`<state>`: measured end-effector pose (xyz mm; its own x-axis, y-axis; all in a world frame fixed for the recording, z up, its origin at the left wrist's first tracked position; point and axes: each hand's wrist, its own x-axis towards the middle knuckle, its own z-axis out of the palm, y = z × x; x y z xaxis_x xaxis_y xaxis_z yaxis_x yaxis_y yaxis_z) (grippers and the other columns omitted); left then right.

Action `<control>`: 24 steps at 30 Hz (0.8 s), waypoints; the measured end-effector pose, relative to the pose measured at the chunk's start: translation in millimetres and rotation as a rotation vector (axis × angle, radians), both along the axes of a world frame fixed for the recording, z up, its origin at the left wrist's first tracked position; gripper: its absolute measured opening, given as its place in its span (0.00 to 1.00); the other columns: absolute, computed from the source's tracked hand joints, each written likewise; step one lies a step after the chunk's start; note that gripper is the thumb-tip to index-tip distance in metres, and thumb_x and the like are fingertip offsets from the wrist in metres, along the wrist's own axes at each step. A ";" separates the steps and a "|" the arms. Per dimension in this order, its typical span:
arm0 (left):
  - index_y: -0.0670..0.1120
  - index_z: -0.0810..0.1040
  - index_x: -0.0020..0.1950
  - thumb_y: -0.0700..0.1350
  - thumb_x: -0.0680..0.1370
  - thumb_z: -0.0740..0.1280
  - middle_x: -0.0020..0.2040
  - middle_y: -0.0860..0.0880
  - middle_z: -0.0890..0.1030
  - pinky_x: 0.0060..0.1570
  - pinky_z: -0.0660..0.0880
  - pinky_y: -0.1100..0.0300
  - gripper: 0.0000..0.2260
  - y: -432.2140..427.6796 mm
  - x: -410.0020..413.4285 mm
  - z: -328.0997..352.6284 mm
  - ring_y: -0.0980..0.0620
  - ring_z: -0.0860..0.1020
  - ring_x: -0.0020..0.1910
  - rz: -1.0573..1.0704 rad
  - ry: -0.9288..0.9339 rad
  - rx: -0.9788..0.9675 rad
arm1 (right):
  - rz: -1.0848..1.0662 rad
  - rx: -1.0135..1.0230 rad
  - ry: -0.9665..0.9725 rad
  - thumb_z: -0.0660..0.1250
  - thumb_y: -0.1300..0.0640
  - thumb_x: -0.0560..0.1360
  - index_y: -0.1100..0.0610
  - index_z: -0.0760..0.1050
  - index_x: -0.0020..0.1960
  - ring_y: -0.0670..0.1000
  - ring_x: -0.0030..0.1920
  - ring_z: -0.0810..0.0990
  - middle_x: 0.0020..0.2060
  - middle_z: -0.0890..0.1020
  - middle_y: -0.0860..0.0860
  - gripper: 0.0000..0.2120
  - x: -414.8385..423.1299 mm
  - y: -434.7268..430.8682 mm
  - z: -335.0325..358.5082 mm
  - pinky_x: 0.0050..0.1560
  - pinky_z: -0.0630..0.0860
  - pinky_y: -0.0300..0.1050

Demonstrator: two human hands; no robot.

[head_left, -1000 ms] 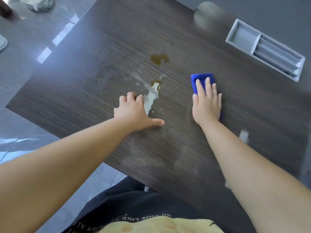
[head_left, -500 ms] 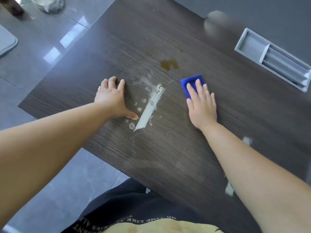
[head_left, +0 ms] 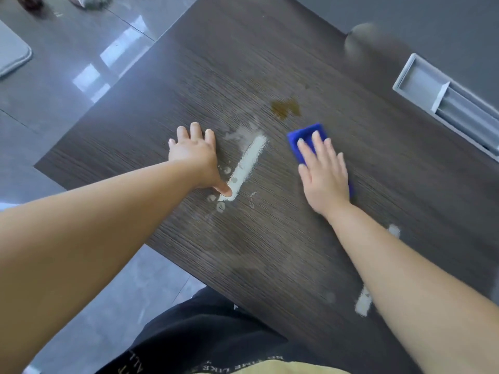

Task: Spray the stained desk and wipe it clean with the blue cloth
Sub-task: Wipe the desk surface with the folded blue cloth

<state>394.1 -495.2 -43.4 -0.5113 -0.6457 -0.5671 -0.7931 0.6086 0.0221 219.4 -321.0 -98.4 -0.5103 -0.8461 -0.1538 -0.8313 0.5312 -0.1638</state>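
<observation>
A person leaned over a dark brown wood-grain surface [head_left: 243, 63], and both bare forearms reached onto it. The left hand [head_left: 195, 155] lay palm down on the wood with its fingers straight and a little spread. Its grip was open and held nothing. The tip of its thumb touched the near end of a long white smear [head_left: 249, 163] that ran diagonally between the two hands, with small white drops around that end.

The right hand [head_left: 324, 174] lay flat on a folded blue cloth [head_left: 305, 133], with straight fingers pressing it to the surface, so this grip was also open and not curled round the cloth. The cloth lay to the right of the white smear and apart from it. Its far end showed beyond the fingertips. Just beyond the cloth was a brown stain [head_left: 286, 107], near it but not touching.

Two more white marks lay close to the right forearm, a small one [head_left: 394, 230] and a longer one [head_left: 363, 303] near the edge of the surface.

At the far right, a grey rectangular plastic tray [head_left: 415, 82] with compartments was set in the surface. Glossy grey floor tiles [head_left: 67, 63] were visible to the left.

At the bottom edge was the person's black garment [head_left: 210, 327]. It carried pale letters, upside down from this view, which seemed to read "NO TIME LIKE". The other words were too small to read.
</observation>
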 end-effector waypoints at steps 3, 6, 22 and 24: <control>0.43 0.60 0.69 0.66 0.53 0.77 0.68 0.43 0.59 0.62 0.66 0.47 0.54 0.9 0.4 0.4 0.41 0.59 0.66 0.002 -0.007 0.008 | -0.321 -0.023 -0.002 0.51 0.50 0.81 0.49 0.51 0.77 0.56 0.76 0.47 0.77 0.49 0.53 0.25 20.0 -38.7 1.4 0.73 0.46 0.58; 0.44 0.59 0.70 0.66 0.53 0.77 0.69 0.43 0.59 0.63 0.65 0.47 0.55 1.4 2.1 -0.8 0.40 0.59 0.67 -0.005 -0.001 0.006 | -0.056 -0.028 -0.001 0.50 0.49 0.81 0.50 0.52 0.76 0.58 0.76 0.50 0.77 0.51 0.54 0.24 46.1 -30.1 -0.7 0.72 0.48 0.59; 0.44 0.55 0.73 0.67 0.53 0.77 0.72 0.43 0.54 0.68 0.60 0.45 0.57 -0.4 4.0 -2.6 0.39 0.54 0.70 0.000 -0.018 0.023 | -0.084 -0.053 -0.001 0.51 0.50 0.81 0.50 0.53 0.76 0.57 0.76 0.50 0.77 0.52 0.53 0.24 9.0 -57.3 -1.5 0.72 0.48 0.57; 0.44 0.53 0.74 0.67 0.54 0.76 0.73 0.42 0.53 0.70 0.59 0.44 0.58 -0.4 4.2 -3.7 0.39 0.53 0.71 -0.008 -0.021 0.028 | 0.282 -0.048 -0.063 0.51 0.50 0.80 0.50 0.59 0.75 0.56 0.75 0.54 0.76 0.57 0.53 0.23 6.5 -27.4 0.8 0.72 0.49 0.56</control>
